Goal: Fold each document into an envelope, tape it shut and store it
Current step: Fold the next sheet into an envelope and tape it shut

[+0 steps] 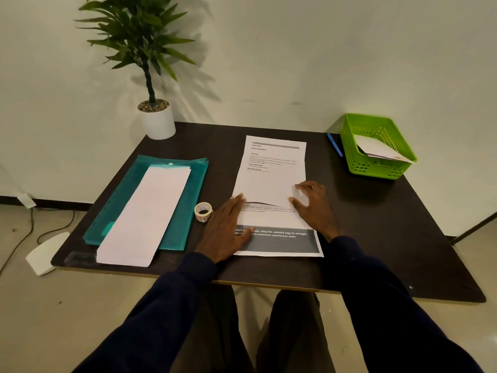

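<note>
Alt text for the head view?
The left hand and right hand press a printed document on a dark table, a tape roll beside them. Left, a long white sheet on a teal folder; right, a green basket holding papers.

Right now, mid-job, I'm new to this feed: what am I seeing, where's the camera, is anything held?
There is no machine: a person works with bare hands. The one picture comes from a camera on their head, looking down at a dark table. The left hand and right hand press on a printed document; the fingers grip nothing. Around it: a tape roll, a teal folder under a long white paper, a blue pen, a green basket holding papers, a potted plant.
</note>
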